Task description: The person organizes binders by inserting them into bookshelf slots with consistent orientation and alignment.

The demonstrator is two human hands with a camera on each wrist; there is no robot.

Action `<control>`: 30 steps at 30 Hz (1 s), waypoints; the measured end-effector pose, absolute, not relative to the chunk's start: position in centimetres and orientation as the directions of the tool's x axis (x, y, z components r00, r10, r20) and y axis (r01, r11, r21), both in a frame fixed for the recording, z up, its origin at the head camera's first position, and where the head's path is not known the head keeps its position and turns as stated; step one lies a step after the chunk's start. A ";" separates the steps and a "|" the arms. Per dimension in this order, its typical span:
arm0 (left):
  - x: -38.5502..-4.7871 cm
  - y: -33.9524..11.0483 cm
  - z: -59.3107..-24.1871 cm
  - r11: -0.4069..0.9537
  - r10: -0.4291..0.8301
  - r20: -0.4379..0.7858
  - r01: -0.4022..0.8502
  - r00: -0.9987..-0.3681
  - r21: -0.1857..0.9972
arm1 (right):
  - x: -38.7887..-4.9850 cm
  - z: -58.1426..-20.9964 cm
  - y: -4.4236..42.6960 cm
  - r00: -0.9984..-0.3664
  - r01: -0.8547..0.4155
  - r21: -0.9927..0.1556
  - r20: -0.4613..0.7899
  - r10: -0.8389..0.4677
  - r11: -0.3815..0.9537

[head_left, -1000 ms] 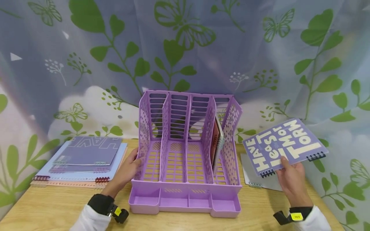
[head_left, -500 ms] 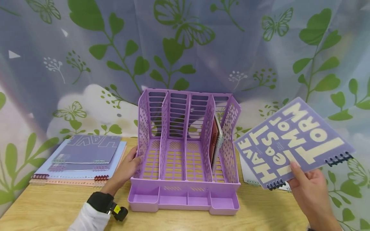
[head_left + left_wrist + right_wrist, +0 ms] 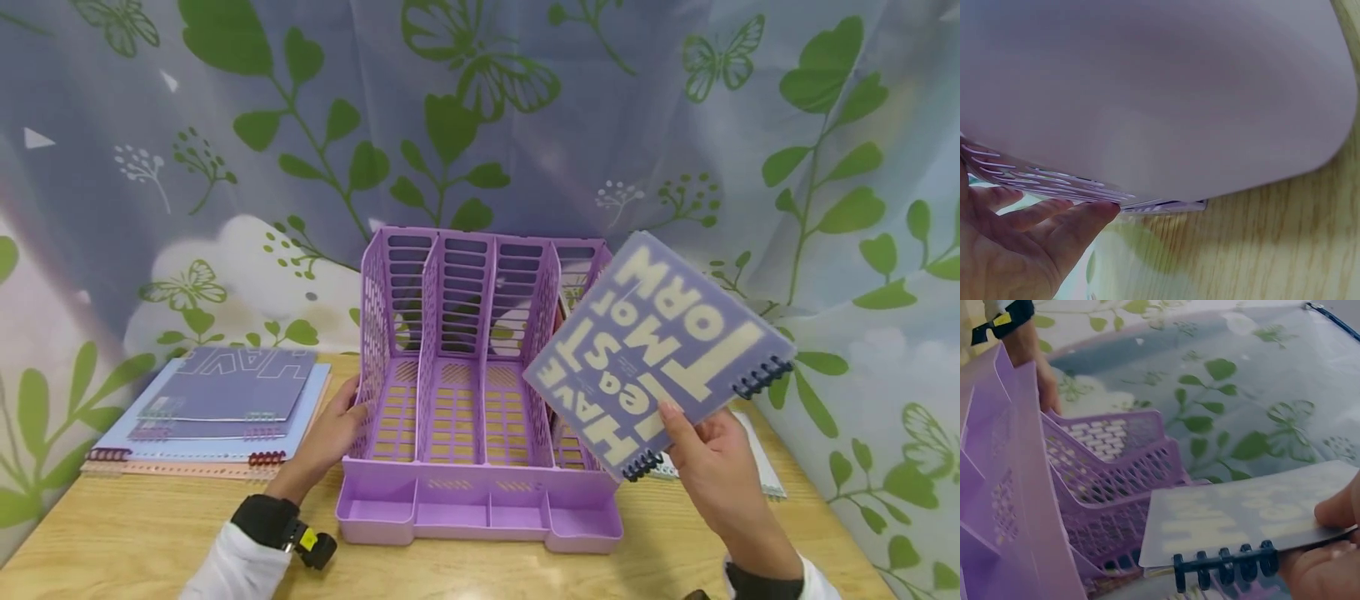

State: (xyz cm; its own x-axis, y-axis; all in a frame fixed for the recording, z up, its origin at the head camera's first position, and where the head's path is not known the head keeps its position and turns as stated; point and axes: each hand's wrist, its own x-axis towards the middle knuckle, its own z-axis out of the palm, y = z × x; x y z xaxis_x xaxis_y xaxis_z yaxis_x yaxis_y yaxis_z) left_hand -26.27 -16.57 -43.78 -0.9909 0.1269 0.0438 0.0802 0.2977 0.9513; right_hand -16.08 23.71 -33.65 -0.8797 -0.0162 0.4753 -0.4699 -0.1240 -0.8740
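Purple-blue rectangular spiral notebook [image 3: 637, 333]: grasped in right hand [image 3: 716, 471], extending beyond thumb, ahead of and left of hand; overlaps right bay of purple plastic slotted rack [image 3: 480, 482] in head view. Long axis diagonal, near-left to far-right, parallel to ringed edge; ringed edge toward hand. Cover: large cream lettering; rings dark blue. Left hand [image 3: 322, 440] touches rack's left wall; full grip cannot be told. Beneath: light wood-grain desk [image 3: 225, 542]. Beyond hands: leaf-print fabric backdrop [image 3: 525, 158].

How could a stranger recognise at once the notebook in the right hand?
Find the large purple organizer. Near its right end, the right hand grips the notebook. Unlike the stacked notebooks on the left, it shows big, filled pale letters and dark rings.
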 end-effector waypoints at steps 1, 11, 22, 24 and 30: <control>-26.3 -16.6 -43.8 0.301 0.127 0.041 0.078 -0.991 0.950 | -16.4 -33.6 23.1 -0.886 -0.463 -0.884 0.464 -0.004 -0.068; -26.3 -16.6 -43.9 0.294 0.120 0.037 0.072 -0.992 0.953 | -20.9 -33.7 18.1 -0.906 -0.407 -0.842 0.423 -0.036 0.353; -26.2 -16.4 -44.2 0.267 0.126 0.038 0.071 -0.991 0.961 | -24.6 -34.6 13.8 -0.934 -0.326 -0.726 0.345 -0.090 0.606; -26.2 -16.5 -44.0 0.253 0.125 0.042 0.073 -0.991 0.965 | -25.4 -34.8 13.4 -0.946 -0.310 -0.742 0.304 -0.115 0.594; -26.3 -16.6 -43.9 0.242 0.121 0.045 0.074 -0.992 0.967 | -27.7 -35.7 12.2 -0.949 -0.310 -0.760 0.216 -0.229 0.571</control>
State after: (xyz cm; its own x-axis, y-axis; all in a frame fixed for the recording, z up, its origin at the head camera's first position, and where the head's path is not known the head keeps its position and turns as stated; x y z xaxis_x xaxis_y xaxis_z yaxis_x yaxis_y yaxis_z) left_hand -26.26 -16.58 -43.95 -0.9916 0.1210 0.0454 0.0738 0.2419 0.9675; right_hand -27.71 12.15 -35.73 -0.9492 -0.2291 0.2157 -0.3105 0.5705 -0.7603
